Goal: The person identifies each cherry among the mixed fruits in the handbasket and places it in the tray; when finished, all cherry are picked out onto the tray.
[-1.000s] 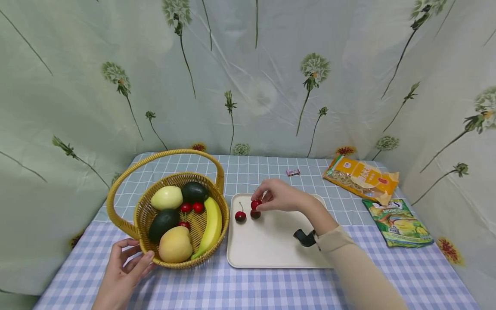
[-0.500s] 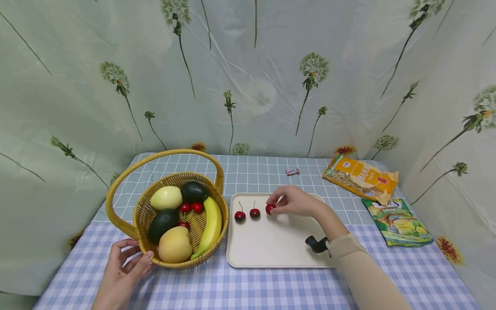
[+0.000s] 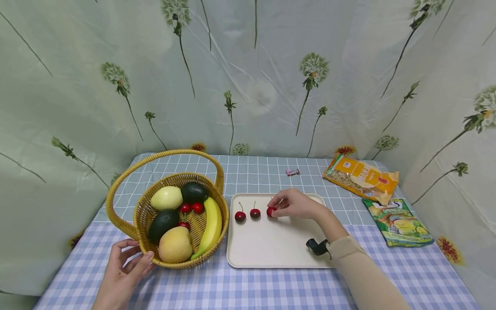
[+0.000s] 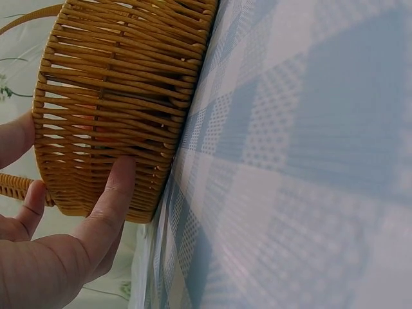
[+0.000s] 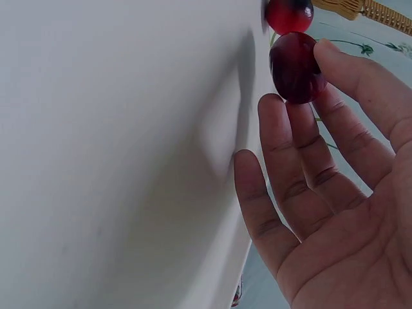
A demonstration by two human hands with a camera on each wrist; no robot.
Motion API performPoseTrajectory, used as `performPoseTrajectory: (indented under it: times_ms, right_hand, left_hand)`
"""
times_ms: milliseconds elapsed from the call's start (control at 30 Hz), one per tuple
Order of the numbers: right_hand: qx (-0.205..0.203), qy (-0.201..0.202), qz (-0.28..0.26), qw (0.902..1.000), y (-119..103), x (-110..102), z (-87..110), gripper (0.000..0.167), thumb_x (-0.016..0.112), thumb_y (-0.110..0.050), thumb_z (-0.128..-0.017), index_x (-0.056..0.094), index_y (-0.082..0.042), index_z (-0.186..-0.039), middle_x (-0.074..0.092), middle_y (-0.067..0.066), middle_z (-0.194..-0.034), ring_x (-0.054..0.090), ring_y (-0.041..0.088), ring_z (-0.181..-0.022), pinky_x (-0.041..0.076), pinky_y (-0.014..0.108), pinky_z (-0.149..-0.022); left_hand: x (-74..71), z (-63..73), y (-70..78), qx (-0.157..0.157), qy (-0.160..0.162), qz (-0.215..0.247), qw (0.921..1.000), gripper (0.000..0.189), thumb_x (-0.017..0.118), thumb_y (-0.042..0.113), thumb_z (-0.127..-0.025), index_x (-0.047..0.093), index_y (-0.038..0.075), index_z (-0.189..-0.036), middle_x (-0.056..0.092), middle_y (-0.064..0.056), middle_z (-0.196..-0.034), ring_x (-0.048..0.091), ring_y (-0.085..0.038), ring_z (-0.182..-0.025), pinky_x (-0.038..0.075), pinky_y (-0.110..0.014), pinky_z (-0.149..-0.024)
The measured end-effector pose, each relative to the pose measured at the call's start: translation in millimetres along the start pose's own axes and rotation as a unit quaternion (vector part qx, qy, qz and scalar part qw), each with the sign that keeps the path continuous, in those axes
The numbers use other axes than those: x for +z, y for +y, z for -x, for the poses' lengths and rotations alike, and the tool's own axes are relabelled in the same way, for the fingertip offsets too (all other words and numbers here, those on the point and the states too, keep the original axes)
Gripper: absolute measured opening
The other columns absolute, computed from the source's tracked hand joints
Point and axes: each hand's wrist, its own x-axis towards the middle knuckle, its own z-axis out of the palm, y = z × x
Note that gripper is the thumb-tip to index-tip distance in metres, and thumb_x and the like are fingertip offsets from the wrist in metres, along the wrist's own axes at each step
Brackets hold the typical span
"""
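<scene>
By tray (image 3: 267, 245), basket (image 3: 198, 226) L, pkts (image 3: 360, 176) R

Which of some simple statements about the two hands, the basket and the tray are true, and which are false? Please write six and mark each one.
1. The right hand pinches a glossy dark red cherry over the cream rectangular tray. True.
2. The basket stands to the right of the tray. False: the round golden-brown woven basket stands to its left.
3. The left hand touches the basket. True.
4. Two more cherries, both with thin stems, lie on the tray. True.
5. These two lie to the right of the pinched cherry. False: they lie to its left.
6. Nothing in the basket is yellow. False: a long, curved yellow banana lies there.
</scene>
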Motion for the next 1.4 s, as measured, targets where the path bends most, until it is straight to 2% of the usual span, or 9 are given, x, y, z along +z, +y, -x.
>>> performPoseTrajectory:
  times_ms: [667,800,1000,1400]
  right_hand:
    - [0.008,-0.017,0.004,0.9998,6.1,-0.6,-2.2,0.023,0.080,-0.014,-0.097,0.078,-0.005,-0.118,0.079,0.008,-0.116,0.072,0.012,-0.099,0.061,0.028,-0.094]
    - [0.008,-0.020,0.006,0.9998,7.4,-1.1,-2.1,0.025,0.079,-0.014,-0.097,0.077,-0.005,-0.120,0.079,0.008,-0.117,0.072,0.013,-0.101,0.061,0.029,-0.096]
    - [0.008,-0.023,0.000,0.9997,8.6,-2.0,-2.5,0.025,0.080,-0.014,-0.096,0.077,-0.005,-0.120,0.080,0.008,-0.114,0.072,0.012,-0.099,0.061,0.028,-0.094]
    - [0.008,-0.022,-0.002,0.9997,7.6,-1.5,-0.6,0.026,0.082,-0.012,-0.095,0.077,-0.004,-0.119,0.080,0.008,-0.110,0.071,0.011,-0.095,0.060,0.022,-0.089]
  left_hand:
    - [-1.5,1.7,-1.8,0.028,-0.007,0.001,0.9996,0.046,0.067,0.013,-0.107,0.029,0.018,-0.132,0.031,-0.030,-0.153,0.065,0.006,-0.096,0.064,-0.020,-0.077]
    - [-1.3,1.1,-1.1,0.024,-0.007,-0.004,0.9997,0.047,0.067,0.013,-0.108,0.028,0.017,-0.133,0.031,-0.031,-0.153,0.065,0.006,-0.096,0.064,-0.020,-0.078]
    - [-0.7,0.0,-0.9,0.006,-0.001,-0.004,1.0000,0.047,0.069,0.016,-0.107,0.029,0.020,-0.132,0.031,-0.029,-0.155,0.064,0.006,-0.096,0.064,-0.021,-0.078]
    - [-1.4,0.0,-2.0,0.018,-0.005,0.004,0.9998,0.046,0.069,0.013,-0.107,0.030,0.019,-0.131,0.031,-0.029,-0.153,0.065,0.006,-0.096,0.064,-0.021,-0.078]
